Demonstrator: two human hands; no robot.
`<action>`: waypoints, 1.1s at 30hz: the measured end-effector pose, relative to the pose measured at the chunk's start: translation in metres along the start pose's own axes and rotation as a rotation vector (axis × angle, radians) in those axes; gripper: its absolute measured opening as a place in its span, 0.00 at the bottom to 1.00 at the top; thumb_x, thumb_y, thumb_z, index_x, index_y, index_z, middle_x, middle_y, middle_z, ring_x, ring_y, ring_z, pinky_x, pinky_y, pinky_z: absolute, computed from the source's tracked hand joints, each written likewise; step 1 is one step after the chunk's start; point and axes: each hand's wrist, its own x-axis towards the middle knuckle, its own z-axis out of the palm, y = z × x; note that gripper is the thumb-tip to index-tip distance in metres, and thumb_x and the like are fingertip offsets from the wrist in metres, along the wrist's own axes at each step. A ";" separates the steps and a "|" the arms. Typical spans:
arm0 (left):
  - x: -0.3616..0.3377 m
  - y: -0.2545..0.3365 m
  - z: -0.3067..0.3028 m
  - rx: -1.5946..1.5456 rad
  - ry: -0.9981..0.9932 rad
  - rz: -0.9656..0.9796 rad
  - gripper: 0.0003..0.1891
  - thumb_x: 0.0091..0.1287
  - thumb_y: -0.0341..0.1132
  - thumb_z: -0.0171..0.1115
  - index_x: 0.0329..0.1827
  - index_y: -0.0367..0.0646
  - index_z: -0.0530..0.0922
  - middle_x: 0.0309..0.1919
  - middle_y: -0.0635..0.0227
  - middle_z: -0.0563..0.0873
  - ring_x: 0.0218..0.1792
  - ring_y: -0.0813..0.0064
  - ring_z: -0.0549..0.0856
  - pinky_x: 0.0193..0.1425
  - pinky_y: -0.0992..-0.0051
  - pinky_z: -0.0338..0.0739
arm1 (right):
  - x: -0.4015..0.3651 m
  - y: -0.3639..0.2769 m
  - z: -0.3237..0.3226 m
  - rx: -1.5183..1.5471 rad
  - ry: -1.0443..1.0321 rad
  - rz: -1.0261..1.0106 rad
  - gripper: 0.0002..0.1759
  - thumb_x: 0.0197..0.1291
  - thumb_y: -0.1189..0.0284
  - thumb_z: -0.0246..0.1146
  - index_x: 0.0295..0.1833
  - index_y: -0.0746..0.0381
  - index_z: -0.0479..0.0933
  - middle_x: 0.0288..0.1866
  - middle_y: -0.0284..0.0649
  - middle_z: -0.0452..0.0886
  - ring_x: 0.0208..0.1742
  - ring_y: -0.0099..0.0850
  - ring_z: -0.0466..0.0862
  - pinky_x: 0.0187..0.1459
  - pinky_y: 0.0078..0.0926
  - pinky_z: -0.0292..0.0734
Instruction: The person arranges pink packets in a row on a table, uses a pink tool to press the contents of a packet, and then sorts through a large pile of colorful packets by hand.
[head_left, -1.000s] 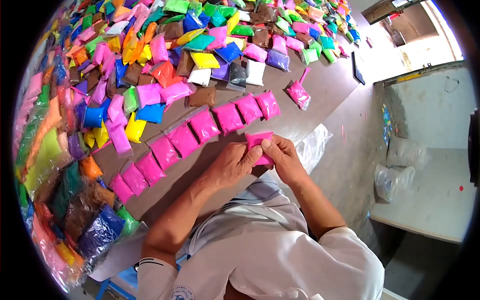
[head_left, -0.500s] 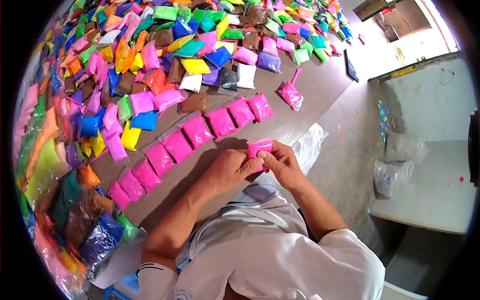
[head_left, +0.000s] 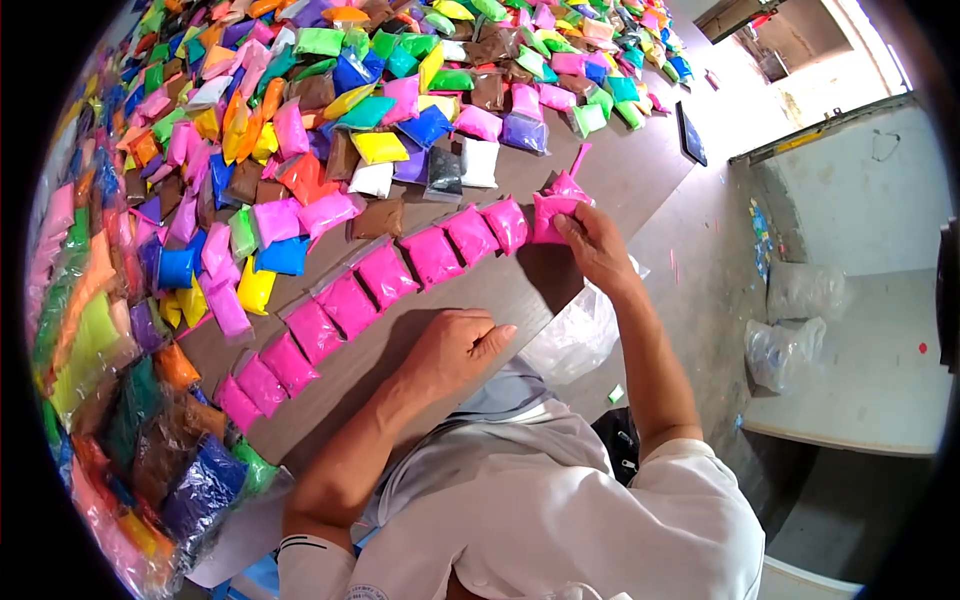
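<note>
My right hand [head_left: 597, 243] pinches a small bright-pink filled packet [head_left: 550, 212] at the upper right end of a row of similar packets. Several pink packets [head_left: 385, 276] lie side by side in a slightly curved line across the table. Just beyond the held packet, another pink one with a twisted tail [head_left: 566, 184] is partly covered by it. My left hand [head_left: 458, 350] rests near the table's front edge, below the row, fingers curled in and thumb sticking out, with nothing visible in it.
A large heap of multicoloured packets [head_left: 330, 120] covers the far and left parts of the brown table [head_left: 640, 185]. A dark tablet-like object [head_left: 691, 134] lies near the right edge. A clear plastic bag [head_left: 575, 335] hangs by the front edge; more bags [head_left: 785, 355] sit on the right.
My right hand has carried the pink packet from in front of me up and right to the row's end. My left hand has let go of it and moved slightly down.
</note>
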 end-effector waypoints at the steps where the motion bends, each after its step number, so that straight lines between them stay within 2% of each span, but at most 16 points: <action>1: 0.000 0.001 0.000 0.007 0.008 0.006 0.24 0.73 0.40 0.61 0.21 0.32 0.67 0.20 0.50 0.71 0.22 0.48 0.70 0.29 0.57 0.66 | 0.006 0.000 -0.004 -0.107 -0.024 -0.043 0.15 0.71 0.67 0.62 0.37 0.67 0.72 0.24 0.33 0.69 0.30 0.21 0.66 0.31 0.30 0.64; 2: 0.001 0.001 -0.001 0.016 0.019 0.012 0.24 0.73 0.40 0.61 0.21 0.32 0.67 0.20 0.50 0.71 0.22 0.48 0.70 0.29 0.57 0.66 | 0.012 -0.001 -0.007 -0.215 -0.047 -0.088 0.15 0.71 0.67 0.62 0.36 0.68 0.71 0.23 0.36 0.67 0.30 0.22 0.66 0.31 0.31 0.64; 5: 0.001 0.002 -0.002 0.018 0.006 -0.014 0.24 0.73 0.40 0.60 0.22 0.32 0.67 0.21 0.50 0.71 0.22 0.47 0.71 0.29 0.57 0.66 | 0.023 0.004 -0.009 -0.185 -0.085 -0.097 0.13 0.68 0.69 0.64 0.37 0.68 0.72 0.24 0.41 0.67 0.29 0.24 0.67 0.31 0.32 0.64; 8: 0.000 0.001 -0.001 0.013 0.028 0.018 0.23 0.73 0.39 0.61 0.22 0.32 0.67 0.21 0.50 0.71 0.23 0.47 0.71 0.29 0.57 0.67 | 0.027 -0.007 -0.009 -0.094 -0.063 -0.080 0.11 0.68 0.70 0.64 0.39 0.69 0.75 0.25 0.42 0.73 0.28 0.26 0.68 0.33 0.33 0.68; 11: 0.000 -0.002 0.000 0.011 0.036 0.041 0.22 0.73 0.38 0.60 0.22 0.32 0.67 0.20 0.53 0.70 0.22 0.55 0.69 0.29 0.61 0.66 | 0.030 0.000 0.000 -0.008 0.046 -0.097 0.11 0.67 0.70 0.65 0.43 0.69 0.78 0.26 0.42 0.76 0.28 0.27 0.72 0.37 0.29 0.72; 14: 0.000 -0.003 0.001 0.003 0.038 0.045 0.21 0.73 0.38 0.60 0.23 0.32 0.68 0.20 0.53 0.70 0.22 0.56 0.70 0.29 0.62 0.67 | 0.026 -0.007 0.001 -0.109 0.168 -0.141 0.12 0.65 0.70 0.66 0.48 0.67 0.81 0.31 0.43 0.80 0.31 0.30 0.78 0.40 0.28 0.75; 17: 0.000 0.000 -0.001 0.008 0.023 0.023 0.21 0.72 0.37 0.61 0.23 0.32 0.69 0.20 0.54 0.71 0.22 0.56 0.71 0.29 0.62 0.67 | 0.023 0.005 -0.012 -0.347 0.406 -0.120 0.14 0.63 0.67 0.68 0.49 0.64 0.82 0.39 0.44 0.83 0.37 0.37 0.82 0.43 0.32 0.77; 20: 0.000 0.000 -0.001 0.014 0.032 0.026 0.20 0.72 0.37 0.61 0.23 0.32 0.70 0.20 0.54 0.71 0.21 0.58 0.71 0.28 0.63 0.68 | 0.021 0.013 -0.017 -0.478 0.462 -0.068 0.15 0.62 0.64 0.69 0.48 0.62 0.83 0.45 0.45 0.82 0.42 0.42 0.82 0.46 0.36 0.77; 23: 0.000 -0.004 0.003 -0.005 0.041 0.036 0.20 0.72 0.37 0.60 0.23 0.32 0.70 0.20 0.55 0.71 0.21 0.59 0.70 0.28 0.63 0.68 | 0.028 0.029 -0.014 -0.644 0.472 -0.164 0.15 0.61 0.63 0.70 0.46 0.63 0.83 0.45 0.46 0.82 0.44 0.44 0.81 0.49 0.38 0.77; 26: 0.000 -0.003 0.001 0.010 0.037 0.027 0.20 0.73 0.37 0.60 0.24 0.32 0.71 0.20 0.55 0.71 0.21 0.58 0.70 0.28 0.63 0.67 | 0.033 0.037 -0.017 -0.613 0.441 -0.197 0.17 0.62 0.63 0.71 0.48 0.65 0.82 0.44 0.43 0.83 0.42 0.33 0.83 0.46 0.29 0.77; 29: 0.000 0.000 -0.001 0.021 0.023 0.025 0.21 0.73 0.38 0.60 0.24 0.32 0.71 0.19 0.55 0.71 0.21 0.59 0.70 0.28 0.64 0.67 | 0.030 0.028 -0.029 -0.059 0.259 0.131 0.22 0.63 0.64 0.70 0.57 0.66 0.78 0.45 0.40 0.82 0.45 0.27 0.81 0.47 0.25 0.76; 32: -0.001 -0.001 -0.001 -0.003 0.000 -0.012 0.21 0.73 0.40 0.59 0.25 0.32 0.72 0.20 0.56 0.71 0.22 0.60 0.71 0.29 0.64 0.67 | 0.018 0.032 -0.035 0.429 0.242 0.007 0.27 0.64 0.67 0.70 0.64 0.67 0.70 0.46 0.41 0.81 0.47 0.25 0.81 0.47 0.24 0.78; 33: -0.001 0.000 0.000 -0.016 0.013 0.006 0.21 0.73 0.41 0.59 0.26 0.33 0.73 0.20 0.57 0.71 0.22 0.61 0.71 0.29 0.65 0.67 | 0.007 0.002 -0.030 0.503 0.194 0.035 0.31 0.64 0.70 0.70 0.69 0.66 0.66 0.48 0.41 0.82 0.48 0.27 0.82 0.49 0.26 0.78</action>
